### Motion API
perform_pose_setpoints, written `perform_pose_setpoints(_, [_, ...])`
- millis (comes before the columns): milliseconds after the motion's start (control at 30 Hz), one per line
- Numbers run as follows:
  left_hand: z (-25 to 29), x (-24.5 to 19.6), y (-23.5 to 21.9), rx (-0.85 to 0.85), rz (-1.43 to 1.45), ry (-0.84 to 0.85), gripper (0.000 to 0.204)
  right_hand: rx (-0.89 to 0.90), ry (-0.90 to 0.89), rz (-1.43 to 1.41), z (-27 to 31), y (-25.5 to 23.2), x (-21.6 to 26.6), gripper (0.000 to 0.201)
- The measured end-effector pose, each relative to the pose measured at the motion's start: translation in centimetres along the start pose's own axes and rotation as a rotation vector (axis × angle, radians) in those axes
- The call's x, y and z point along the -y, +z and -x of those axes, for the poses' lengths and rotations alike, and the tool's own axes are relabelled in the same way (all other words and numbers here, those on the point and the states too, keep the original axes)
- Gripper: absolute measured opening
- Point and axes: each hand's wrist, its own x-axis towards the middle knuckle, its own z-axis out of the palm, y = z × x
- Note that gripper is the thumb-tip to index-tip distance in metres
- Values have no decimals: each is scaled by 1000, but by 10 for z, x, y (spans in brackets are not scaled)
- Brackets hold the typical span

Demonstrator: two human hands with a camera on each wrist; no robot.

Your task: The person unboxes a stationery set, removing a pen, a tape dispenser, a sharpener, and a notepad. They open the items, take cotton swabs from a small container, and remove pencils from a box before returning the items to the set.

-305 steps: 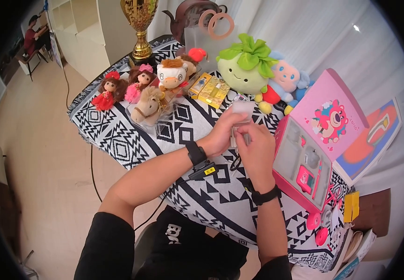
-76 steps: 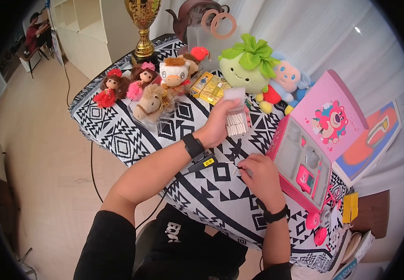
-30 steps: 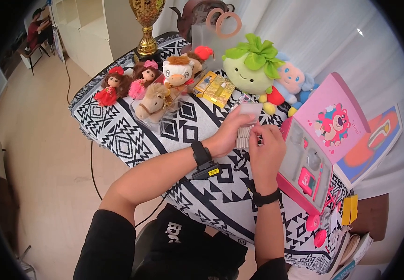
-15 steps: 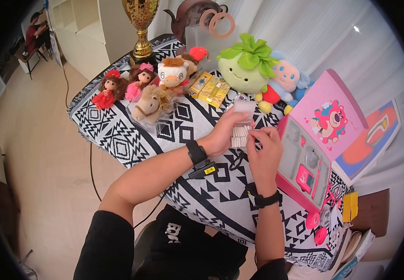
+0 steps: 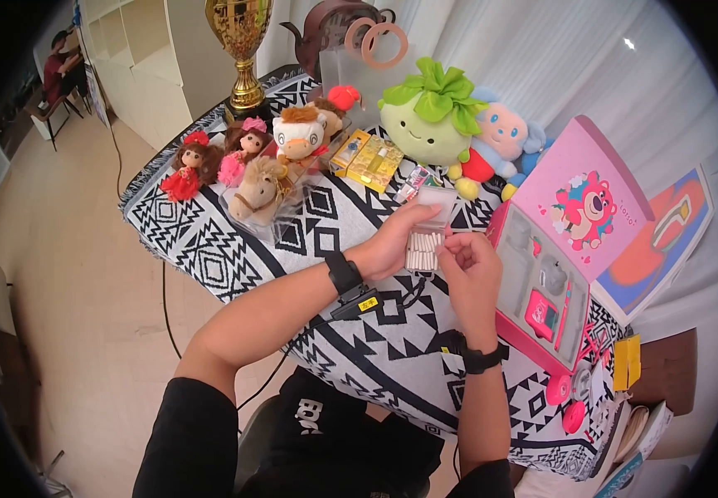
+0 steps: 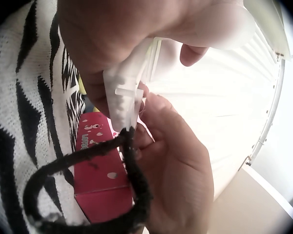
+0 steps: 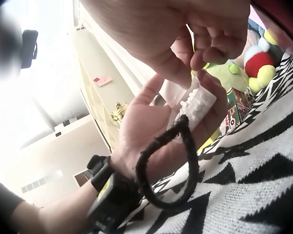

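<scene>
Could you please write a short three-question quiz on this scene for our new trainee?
1. True or false: the left hand holds the clear box of small white sticks above the patterned cloth.
2. Which toy sits right beside the pink gift box? A) the blue and pink plush B) the red doll C) the gold trophy
3. Fill in: the right hand has its fingertips at the ____ of the clear box.

Key: 1 true; 2 A; 3 edge, on the side nearest the gift box.
</scene>
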Motion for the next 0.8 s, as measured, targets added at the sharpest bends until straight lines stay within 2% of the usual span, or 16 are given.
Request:
perform_pose_setpoints(100, [0, -2, -5, 88, 70, -30, 38, 8, 62, -130, 11, -10, 4, 15])
perform_pose_setpoints(200, [0, -3, -2, 41, 93, -69, 43, 62, 45, -77, 24, -22, 10, 19])
perform_pose_setpoints(233, [0, -4, -1, 41, 90, -71, 43, 91, -16, 16, 27, -25, 14, 22])
perform_pose_setpoints(333, [2, -8, 1, 17, 88, -78, 50, 137, -136, 130, 32, -27, 20, 27])
perform_pose_setpoints(367, [3, -10, 2, 37, 75, -62, 59, 158, -195, 156, 32, -27, 20, 30])
perform_pose_setpoints(433, [4, -13, 5, 45, 23, -46, 79, 154, -188, 152, 33, -26, 17, 31])
perform_pose_setpoints(567, [6, -12, 5, 107, 108, -79, 85, 134, -171, 169, 35, -23, 11, 33])
perform_pose_setpoints(800, [3, -6, 7, 66, -5, -184, 73, 104, -163, 216, 40, -22, 7, 32])
